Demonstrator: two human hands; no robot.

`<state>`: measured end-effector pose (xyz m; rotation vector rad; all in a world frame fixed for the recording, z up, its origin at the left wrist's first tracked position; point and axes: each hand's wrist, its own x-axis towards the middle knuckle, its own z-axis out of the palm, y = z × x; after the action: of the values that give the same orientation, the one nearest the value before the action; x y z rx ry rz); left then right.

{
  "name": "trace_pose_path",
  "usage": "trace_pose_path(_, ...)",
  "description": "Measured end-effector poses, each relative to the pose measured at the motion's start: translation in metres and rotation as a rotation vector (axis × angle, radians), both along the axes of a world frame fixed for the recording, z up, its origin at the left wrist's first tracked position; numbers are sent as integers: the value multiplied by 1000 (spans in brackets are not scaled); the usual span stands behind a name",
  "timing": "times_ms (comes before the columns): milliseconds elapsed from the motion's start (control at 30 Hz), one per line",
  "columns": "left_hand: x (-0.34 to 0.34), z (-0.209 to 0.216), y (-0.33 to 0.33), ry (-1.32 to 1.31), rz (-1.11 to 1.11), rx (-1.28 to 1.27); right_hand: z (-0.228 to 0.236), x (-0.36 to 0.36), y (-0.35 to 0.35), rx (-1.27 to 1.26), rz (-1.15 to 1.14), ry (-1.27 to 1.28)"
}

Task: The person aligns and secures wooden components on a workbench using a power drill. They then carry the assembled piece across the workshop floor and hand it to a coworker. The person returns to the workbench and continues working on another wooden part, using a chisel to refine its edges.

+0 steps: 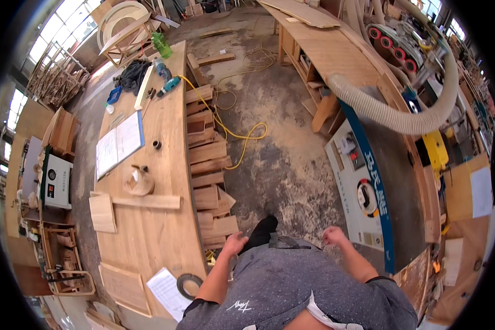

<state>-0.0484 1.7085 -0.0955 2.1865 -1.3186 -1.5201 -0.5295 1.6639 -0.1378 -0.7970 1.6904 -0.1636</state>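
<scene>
My left hand (235,243) hangs beside the right edge of the wooden workbench (154,236), fingers loosely apart, with nothing seen in it. It is nearest the stacked wood offcuts (212,199) under the bench edge. My right hand (334,236) hangs at my other side, its fingers curled in and no object showing. To its right stands the table saw (363,190), which it does not touch. On the bench lie a wood strip (148,201), a plastic jug (139,181), an open folder of papers (119,144) and a teal power drill (169,86).
A yellow cable (219,118) trails from the bench across the dusty floor. A ribbed hose (390,113) arches over the saw. A tape roll (190,286), a paper sheet (169,292) and a wood panel (124,287) occupy the near bench end.
</scene>
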Motion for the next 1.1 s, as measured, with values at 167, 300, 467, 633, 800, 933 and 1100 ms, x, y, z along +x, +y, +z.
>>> trace_pose_path(167, 14, 9, -170, -140, -274, -319, 52, 31, -106, 124, 139, -102)
trace_pose_path(300, 11, 62, -321, 105, -62, -229, 54, 43, -208, -10, -145, -120)
trace_pose_path(467, -14, 51, -464, 206, 32, -137, 64, 59, -385, -105, 259, -119)
trace_pose_path(633, -27, -7, -595, 213, 13, -219, 91, 87, -576, -184, 85, -299)
trace_pose_path(800, -63, 42, -752, 218, -102, -186, 118, 65, -739, -269, -65, -475)
trace_pose_path(933, -76, 48, -870, 61, -378, -333, 172, 50, -843, -335, -263, -499)
trace_pose_path(1100, -97, 27, -1031, 180, -478, -285, 164, 21, -939, -331, -534, -537)
